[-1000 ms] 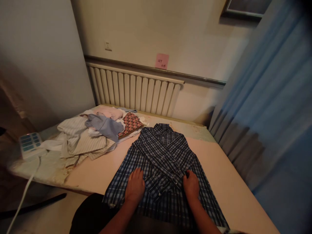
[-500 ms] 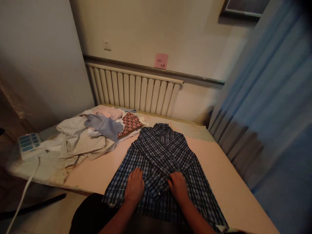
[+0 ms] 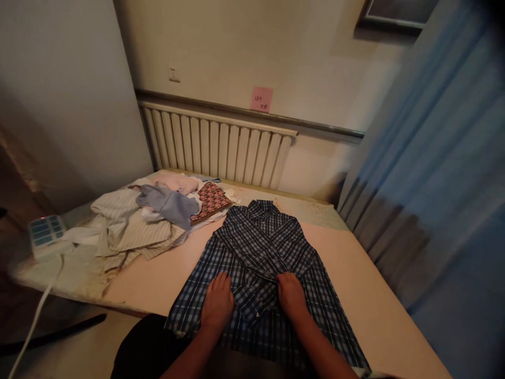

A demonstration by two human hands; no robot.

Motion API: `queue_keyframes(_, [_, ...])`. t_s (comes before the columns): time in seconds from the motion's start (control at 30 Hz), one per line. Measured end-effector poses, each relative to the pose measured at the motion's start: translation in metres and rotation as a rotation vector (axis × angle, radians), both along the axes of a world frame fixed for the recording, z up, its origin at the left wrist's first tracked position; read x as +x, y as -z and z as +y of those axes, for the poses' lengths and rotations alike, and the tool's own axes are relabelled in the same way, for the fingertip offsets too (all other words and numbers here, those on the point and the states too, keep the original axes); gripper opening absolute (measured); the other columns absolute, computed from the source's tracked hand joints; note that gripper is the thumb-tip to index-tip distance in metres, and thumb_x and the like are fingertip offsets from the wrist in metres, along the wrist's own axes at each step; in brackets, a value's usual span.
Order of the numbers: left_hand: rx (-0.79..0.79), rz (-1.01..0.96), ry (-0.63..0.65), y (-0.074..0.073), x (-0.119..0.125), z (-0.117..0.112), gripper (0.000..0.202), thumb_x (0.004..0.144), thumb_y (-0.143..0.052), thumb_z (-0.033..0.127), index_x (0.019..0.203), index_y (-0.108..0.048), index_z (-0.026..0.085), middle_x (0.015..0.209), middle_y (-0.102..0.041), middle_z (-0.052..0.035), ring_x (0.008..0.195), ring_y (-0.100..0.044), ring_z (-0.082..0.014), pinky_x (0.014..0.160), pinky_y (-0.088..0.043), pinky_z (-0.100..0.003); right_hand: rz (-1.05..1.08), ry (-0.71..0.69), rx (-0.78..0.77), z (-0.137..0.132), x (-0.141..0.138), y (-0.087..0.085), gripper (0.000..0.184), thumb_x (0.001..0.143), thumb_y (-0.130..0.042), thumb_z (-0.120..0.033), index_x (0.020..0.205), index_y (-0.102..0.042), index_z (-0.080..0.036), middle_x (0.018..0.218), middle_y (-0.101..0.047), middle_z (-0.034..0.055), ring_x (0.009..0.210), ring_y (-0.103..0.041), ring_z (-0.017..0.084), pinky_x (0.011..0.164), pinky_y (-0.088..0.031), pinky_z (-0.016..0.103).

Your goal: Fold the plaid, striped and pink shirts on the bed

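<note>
A dark blue plaid shirt [image 3: 260,247] lies flat on the pale pink table [image 3: 355,295], collar toward the wall, both sleeves folded across its front. My left hand [image 3: 218,304] rests open and flat on the shirt's lower left part, fingers stretched forward. My right hand [image 3: 291,296] lies on the folded sleeves near the shirt's middle, fingers curled down onto the cloth; nothing is visibly gripped in it. The shirt's hem hangs at the table's near edge by my body.
A heap of light striped and pink clothes [image 3: 134,221] with a red patterned cloth [image 3: 211,200] fills the table's far left. A white power strip [image 3: 45,234] with cord sits at the left edge. A radiator [image 3: 216,147] lines the wall; a blue curtain [image 3: 434,184] hangs on the right.
My right hand slid left from the shirt's right side to the folded sleeves near its middle. My left hand stayed in place.
</note>
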State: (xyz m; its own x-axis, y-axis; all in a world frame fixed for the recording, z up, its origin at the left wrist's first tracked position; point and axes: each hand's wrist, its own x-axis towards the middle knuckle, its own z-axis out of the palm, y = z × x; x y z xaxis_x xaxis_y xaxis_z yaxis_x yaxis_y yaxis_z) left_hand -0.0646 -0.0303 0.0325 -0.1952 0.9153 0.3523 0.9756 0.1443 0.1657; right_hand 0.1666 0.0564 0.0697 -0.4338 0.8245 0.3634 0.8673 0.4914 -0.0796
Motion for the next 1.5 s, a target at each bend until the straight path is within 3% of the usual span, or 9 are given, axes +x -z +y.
queue_keyframes(0.17, [-0.019,-0.010,-0.002,-0.003,0.000,-0.001,0.044,0.086,-0.037,0.012,0.123,-0.060,0.011,0.136,-0.057,-0.0125,0.130,-0.047,-0.0244,0.111,-0.033,-0.043,0.041,-0.028,-0.236,-0.005,0.001,-0.008,0.027,0.084,-0.043,-0.006,0.086,-0.067,-0.018,0.090,-0.066,0.0083,0.091,-0.057,0.021,0.082,-0.038,0.030])
queue_keyframes(0.3, [-0.020,-0.002,0.000,-0.004,0.000,-0.001,0.043,0.086,-0.037,0.011,0.122,-0.060,0.011,0.135,-0.057,-0.0126,0.130,-0.046,-0.0242,0.111,-0.033,-0.043,0.097,-0.035,-0.379,0.002,0.005,-0.007,0.015,0.078,-0.056,-0.012,0.079,-0.068,-0.021,0.086,-0.069,0.0030,0.088,-0.060,0.017,0.081,-0.039,0.024])
queue_keyframes(0.4, [-0.023,0.011,-0.001,-0.003,0.001,-0.001,0.043,0.086,-0.037,0.011,0.122,-0.061,0.011,0.135,-0.057,-0.0118,0.130,-0.047,-0.0237,0.111,-0.033,-0.042,0.169,0.053,-0.361,0.024,0.011,-0.013,0.018,0.086,-0.049,-0.021,0.084,-0.067,-0.022,0.088,-0.070,0.0003,0.084,-0.062,0.014,0.075,-0.039,0.021])
queue_keyframes(0.53, [-0.026,0.019,-0.009,-0.001,0.000,-0.001,0.043,0.087,-0.036,0.011,0.123,-0.060,0.013,0.135,-0.057,-0.0104,0.130,-0.047,-0.0228,0.111,-0.033,-0.041,0.231,0.236,-0.331,0.064,0.018,-0.020,0.028,0.090,-0.039,-0.023,0.086,-0.067,-0.020,0.090,-0.071,0.0034,0.084,-0.063,0.016,0.075,-0.039,0.022])
queue_keyframes(0.67, [-0.035,0.017,-0.016,0.000,0.000,-0.001,0.043,0.088,-0.036,0.011,0.124,-0.060,0.013,0.136,-0.057,-0.0101,0.131,-0.046,-0.0226,0.111,-0.032,-0.042,0.241,0.359,-0.352,0.098,0.015,-0.018,0.028,0.089,-0.040,-0.021,0.084,-0.068,-0.018,0.089,-0.072,0.0065,0.082,-0.063,0.017,0.074,-0.038,0.023])
queue_keyframes(0.83, [-0.039,-0.004,-0.035,0.003,0.000,0.000,0.044,0.086,-0.037,0.010,0.124,-0.060,0.014,0.137,-0.056,-0.0094,0.131,-0.045,-0.0223,0.112,-0.032,-0.041,0.235,0.391,-0.420,0.120,0.004,-0.009,0.023,0.087,-0.048,-0.024,0.080,-0.069,-0.019,0.089,-0.073,0.0059,0.083,-0.064,0.017,0.072,-0.039,0.023])
queue_keyframes(1.07, [-0.040,-0.011,-0.030,0.001,0.000,0.000,0.045,0.086,-0.037,0.010,0.125,-0.060,0.013,0.137,-0.056,-0.0096,0.131,-0.046,-0.0231,0.111,-0.034,-0.043,0.222,0.380,-0.498,0.122,-0.008,0.001,0.015,0.080,-0.061,-0.032,0.074,-0.069,-0.021,0.083,-0.073,0.0041,0.081,-0.065,0.017,0.068,-0.039,0.023])
queue_keyframes(1.3, [-0.014,-0.018,-0.027,0.005,-0.001,0.001,0.044,0.085,-0.038,0.009,0.123,-0.061,0.015,0.136,-0.057,-0.0092,0.130,-0.047,-0.0230,0.110,-0.036,-0.043,0.184,0.363,-0.503,0.114,-0.014,0.002,0.009,0.075,-0.065,-0.030,0.075,-0.068,-0.021,0.083,-0.072,0.0043,0.082,-0.065,0.018,0.065,-0.038,0.024])
queue_keyframes(1.5, [0.003,0.001,-0.020,0.005,-0.001,0.001,0.044,0.086,-0.038,0.009,0.123,-0.061,0.013,0.135,-0.057,-0.0103,0.129,-0.048,-0.0236,0.110,-0.035,-0.044,0.168,0.351,-0.458,0.112,-0.015,0.004,0.021,0.086,-0.053,-0.034,0.082,-0.068,-0.021,0.091,-0.072,0.0055,0.089,-0.064,0.018,0.074,-0.040,0.024])
